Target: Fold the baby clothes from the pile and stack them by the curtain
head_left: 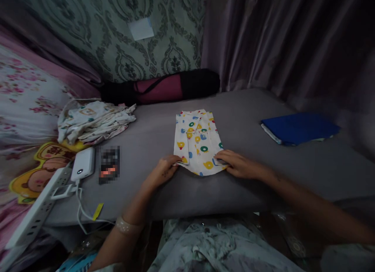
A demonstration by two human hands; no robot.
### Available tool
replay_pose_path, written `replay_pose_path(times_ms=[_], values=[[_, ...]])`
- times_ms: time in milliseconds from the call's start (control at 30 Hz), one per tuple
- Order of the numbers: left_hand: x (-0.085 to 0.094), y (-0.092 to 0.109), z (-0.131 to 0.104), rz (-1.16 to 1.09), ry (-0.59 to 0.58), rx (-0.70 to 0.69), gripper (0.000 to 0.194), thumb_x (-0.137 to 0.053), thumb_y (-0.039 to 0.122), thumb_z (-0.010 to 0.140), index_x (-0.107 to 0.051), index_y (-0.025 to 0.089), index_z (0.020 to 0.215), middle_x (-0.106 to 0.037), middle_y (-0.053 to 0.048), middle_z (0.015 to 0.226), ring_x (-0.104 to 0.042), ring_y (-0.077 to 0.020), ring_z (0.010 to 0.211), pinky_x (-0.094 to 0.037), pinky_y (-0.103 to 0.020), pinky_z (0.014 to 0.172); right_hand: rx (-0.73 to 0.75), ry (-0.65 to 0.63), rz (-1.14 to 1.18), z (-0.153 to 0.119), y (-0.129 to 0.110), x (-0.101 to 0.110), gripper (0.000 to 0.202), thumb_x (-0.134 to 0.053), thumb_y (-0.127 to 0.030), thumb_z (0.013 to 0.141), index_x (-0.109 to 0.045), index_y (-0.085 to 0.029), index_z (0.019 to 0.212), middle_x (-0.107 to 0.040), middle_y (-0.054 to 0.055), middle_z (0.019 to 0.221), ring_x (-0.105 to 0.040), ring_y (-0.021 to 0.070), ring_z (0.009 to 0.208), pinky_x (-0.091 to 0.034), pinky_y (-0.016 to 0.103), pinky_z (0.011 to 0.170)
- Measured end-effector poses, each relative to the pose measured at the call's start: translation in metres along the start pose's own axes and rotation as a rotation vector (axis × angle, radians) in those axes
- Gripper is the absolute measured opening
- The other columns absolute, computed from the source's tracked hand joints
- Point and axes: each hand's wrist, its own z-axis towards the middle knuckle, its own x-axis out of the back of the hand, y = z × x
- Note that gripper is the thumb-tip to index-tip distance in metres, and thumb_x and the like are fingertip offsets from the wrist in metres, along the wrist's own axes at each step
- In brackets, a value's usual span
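Fingers (175,159) hold patterned cloth (199,149) by opposite edges, grey sheet (243,125) around.

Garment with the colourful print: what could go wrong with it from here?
The garment has its sides turned inward; if the left hand and right hand pull unevenly, those folds might open or skew.

Its curved hem bulges between the hands, so it could crease if they move closer together.

The white cable lies near the left forearm; the arm might snag it.
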Motion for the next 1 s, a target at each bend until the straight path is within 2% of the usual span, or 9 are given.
replay_pose_path(times_ms=[67,167,233,333,433,600,767,900,1000], values=[[0.002,0.001,0.004,-0.040,0.038,0.094,0.029,-0.046,0.027,0.091,-0.066,0.021,0.110,-0.071,-0.007,0.108,-0.065,-0.0204,0.099,-0.050,-0.032,0.089,-0.046,0.070,0.046,0.004,0.006,-0.001,0.042,-0.047,-0.013,0.081,-0.060,-0.018,0.120,-0.064,0.011,0.114,-0.057,0.0212,0.110,-0.043,0.038,0.098],[0.002,0.002,0.012,-0.124,0.079,0.220,0.030,-0.047,0.035,0.090,-0.069,0.019,0.101,-0.073,-0.004,0.094,-0.066,-0.0194,0.085,-0.050,-0.028,0.076,-0.164,0.114,0.145,0.012,0.013,-0.001,0.025,-0.046,-0.025,0.087,-0.066,-0.019,0.101,-0.067,0.005,0.092,-0.061,0.0175,0.083,-0.047,0.030,0.077],[0.001,0.000,0.018,-0.177,0.104,0.294,0.034,-0.046,0.040,0.088,-0.070,0.017,0.096,-0.072,-0.003,0.084,-0.064,-0.0182,0.076,-0.048,-0.026,0.068,-0.277,0.136,0.197,0.018,0.016,-0.001,0.025,-0.044,-0.032,0.089,-0.066,-0.019,0.090,-0.064,0.002,0.079,-0.056,0.0148,0.069,-0.044,0.026,0.064],[-0.004,-0.007,0.027,-0.235,0.155,0.388,0.038,-0.047,0.045,0.086,-0.070,0.014,0.092,-0.066,-0.001,0.074,-0.059,-0.0164,0.070,-0.043,-0.023,0.060,-0.415,0.193,0.194,0.027,0.021,-0.001,0.031,-0.043,-0.040,0.088,-0.063,-0.018,0.081,-0.058,-0.001,0.069,-0.049,0.0133,0.059,-0.037,0.024,0.055],[-0.009,-0.016,0.036,-0.266,0.204,0.447,0.038,-0.048,0.046,0.084,-0.068,0.014,0.088,-0.060,0.000,0.066,-0.053,-0.0143,0.064,-0.038,-0.022,0.055,-0.489,0.240,0.119,0.035,0.026,-0.003,0.031,-0.043,-0.039,0.087,-0.064,-0.017,0.084,-0.061,0.001,0.070,-0.052,0.0144,0.059,-0.038,0.025,0.055],[-0.011,-0.023,0.044,-0.135,0.224,0.484,0.033,-0.048,0.042,0.084,-0.066,0.014,0.081,-0.051,0.002,0.060,-0.047,-0.0124,0.060,-0.032,-0.022,0.054,-0.568,0.235,-0.077,0.044,0.025,-0.005,0.035,-0.041,-0.035,0.090,-0.065,-0.017,0.110,-0.071,0.006,0.085,-0.062,0.0187,0.072,-0.044,0.027,0.065],[-0.012,-0.027,0.044,0.017,0.228,0.518,0.031,-0.051,0.040,0.087,-0.065,0.015,0.098,-0.060,0.000,0.068,-0.054,-0.0139,0.065,-0.036,-0.024,0.060,-0.660,0.150,-0.288,0.041,0.020,-0.006,0.041,-0.040,-0.038,0.094,-0.058,-0.016,0.124,-0.071,0.012,0.099,-0.066,0.0252,0.087,-0.047,0.031,0.073],[-0.013,-0.031,0.041,0.113,0.303,0.596,0.035,-0.056,0.041,0.086,-0.061,0.013,0.107,-0.065,-0.005,0.078,-0.061,-0.0182,0.075,-0.044,-0.028,0.069,-0.792,0.132,-0.331,0.039,0.022,-0.006,0.041,-0.042,-0.044,0.094,-0.059,-0.016,0.119,-0.069,0.015,0.103,-0.066,0.0295,0.091,-0.049,0.036,0.072],[-0.015,-0.033,0.040,0.153,0.295,0.601,0.034,-0.056,0.041,0.086,-0.061,0.013,0.105,-0.066,-0.008,0.083,-0.063,-0.0218,0.081,-0.048,-0.033,0.074,-0.826,0.136,-0.301,0.039,0.024,-0.004,0.041,-0.042,-0.044,0.094,-0.060,-0.015,0.117,-0.068,0.017,0.103,-0.066,0.0304,0.093,-0.050,0.039,0.075]])
